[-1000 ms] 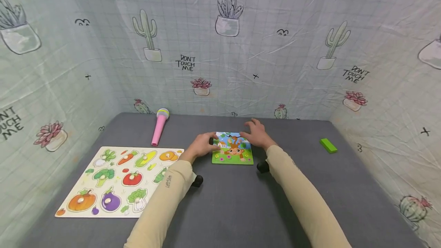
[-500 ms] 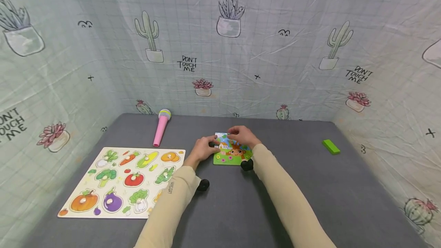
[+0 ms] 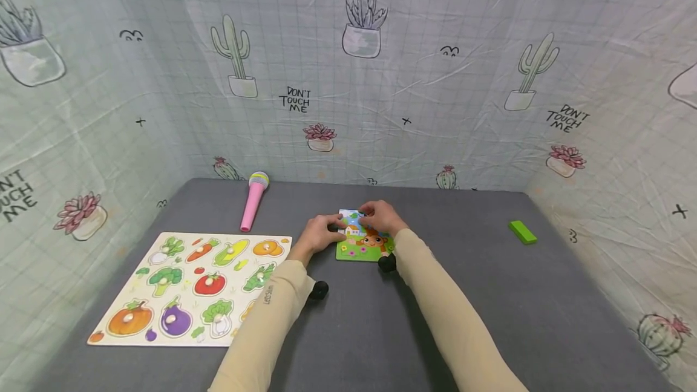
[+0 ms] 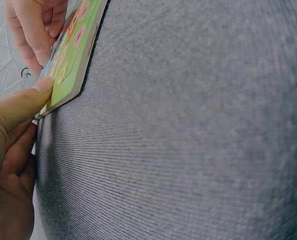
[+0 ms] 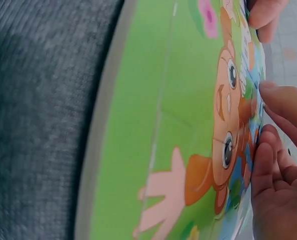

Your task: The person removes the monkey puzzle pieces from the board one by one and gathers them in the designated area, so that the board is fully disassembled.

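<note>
Leftward from its right edge, the right hand [image 3: 383, 216] has moved onto the far part of the monkey puzzle [image 3: 366, 248]. On the grey tabletop [image 3: 348, 331] I see the vegetable board [image 3: 236, 286] at left, the puzzle at middle. The left hand [image 3: 314, 236] grips its left edge; whether the right, fingers bent, pinches something, I cannot tell. Pink microphone [image 3: 253, 201] lies far left, green block [image 3: 523, 232] right.

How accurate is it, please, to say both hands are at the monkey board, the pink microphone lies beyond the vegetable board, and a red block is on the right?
Only the colour is off: the block on the right is green, not red, as the head view shows. The left hand and right hand are at the monkey board, and the pink microphone lies beyond the vegetable board.
</note>
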The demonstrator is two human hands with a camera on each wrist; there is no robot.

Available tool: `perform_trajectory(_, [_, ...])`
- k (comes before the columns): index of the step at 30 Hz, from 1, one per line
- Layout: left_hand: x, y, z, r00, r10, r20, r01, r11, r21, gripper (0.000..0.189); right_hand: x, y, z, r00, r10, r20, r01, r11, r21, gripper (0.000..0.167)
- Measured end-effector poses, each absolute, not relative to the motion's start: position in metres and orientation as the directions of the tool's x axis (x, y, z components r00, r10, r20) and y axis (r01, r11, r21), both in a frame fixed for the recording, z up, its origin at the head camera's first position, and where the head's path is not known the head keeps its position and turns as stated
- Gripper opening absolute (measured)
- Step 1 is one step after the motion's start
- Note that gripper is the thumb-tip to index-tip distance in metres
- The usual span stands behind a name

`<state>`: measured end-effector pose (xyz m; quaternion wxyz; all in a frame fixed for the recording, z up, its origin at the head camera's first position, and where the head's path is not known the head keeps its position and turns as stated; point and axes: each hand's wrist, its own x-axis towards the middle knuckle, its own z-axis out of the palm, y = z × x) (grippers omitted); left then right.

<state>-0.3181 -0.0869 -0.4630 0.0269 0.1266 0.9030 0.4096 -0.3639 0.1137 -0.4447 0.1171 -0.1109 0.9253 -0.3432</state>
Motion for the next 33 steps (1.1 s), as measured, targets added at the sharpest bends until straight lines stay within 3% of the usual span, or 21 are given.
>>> perform_trajectory(8, [-0.320, -0.089, -0.464, -0.966, 0.254, 0.054, 0.206, 0.625, 0.752, 0.023, -0.366, 0.109, -0.445, -0.944, -0.299, -0.139, -0.146, 0.758, -0.636, 0.031])
perform_trajectory(23, [-0.316, -0.087, -0.460, -0.968, 0.246, 0.040, 0.199, 0.665, 0.720, 0.024, -0.359, 0.105, -0.441, -0.955, -0.269, -0.128, -0.107, 0.710, -0.696, 0.033])
perform_trajectory(33, [-0.317, -0.085, -0.461, -0.965, 0.257, 0.043, 0.210, 0.669, 0.713, 0.025, -0.355, 0.106, -0.443, -0.941, -0.332, -0.074, -0.189, 0.692, -0.697, 0.036])
